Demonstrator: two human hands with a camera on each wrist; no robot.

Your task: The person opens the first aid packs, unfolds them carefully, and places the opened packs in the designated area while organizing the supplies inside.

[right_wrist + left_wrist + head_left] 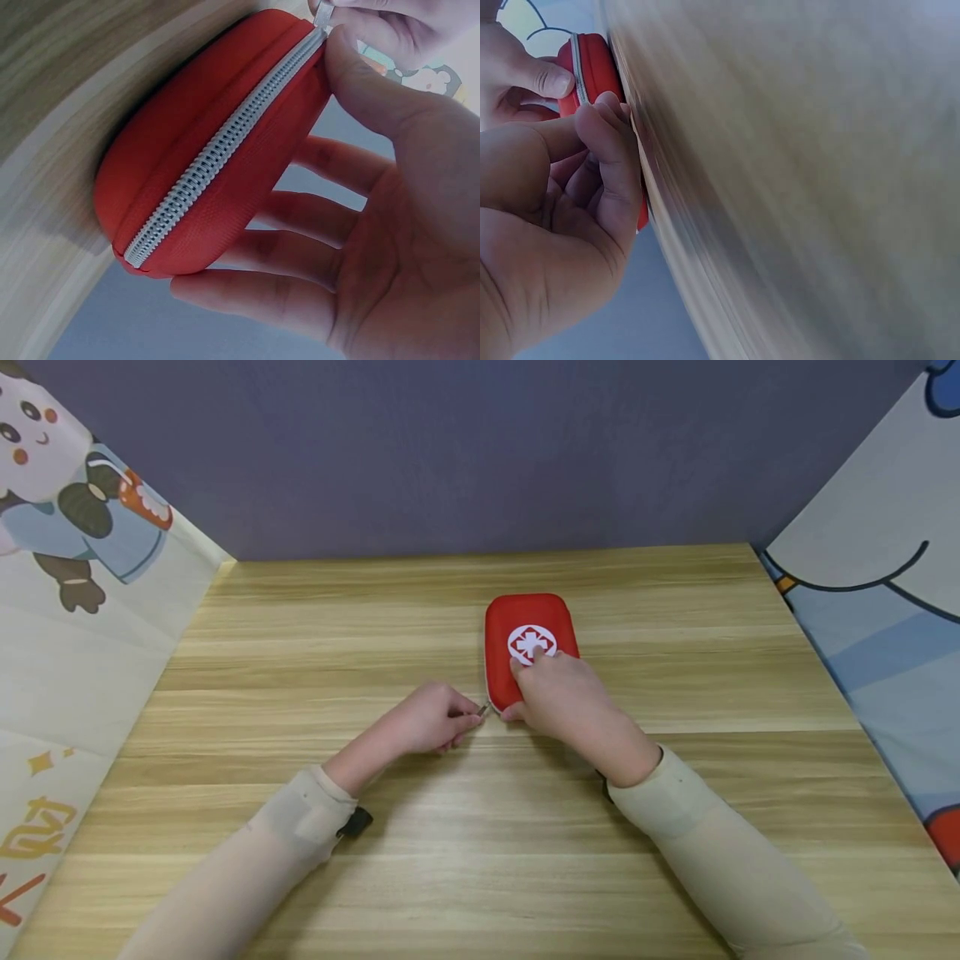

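Observation:
A red first-aid case [501, 618] with a white cross emblem lies on the wooden table. My left hand [432, 718] is at its near left corner, pinching the metal zipper pull [323, 13] between thumb and fingertips. My right hand [566, 693] holds the case, fingers over the lid and thumb against the near edge, close to the pull. In the right wrist view, the silver zipper [196, 174] runs along the side with its teeth meshed. The left wrist view has the left hand [570, 217] in front, covering part of the case.
The light wooden table [420, 860] ends at a dark grey-blue wall [465, 460] behind. Panels with cartoon prints stand at the left [90, 668] and right [862, 543] sides. Both forearms wear pale sleeves.

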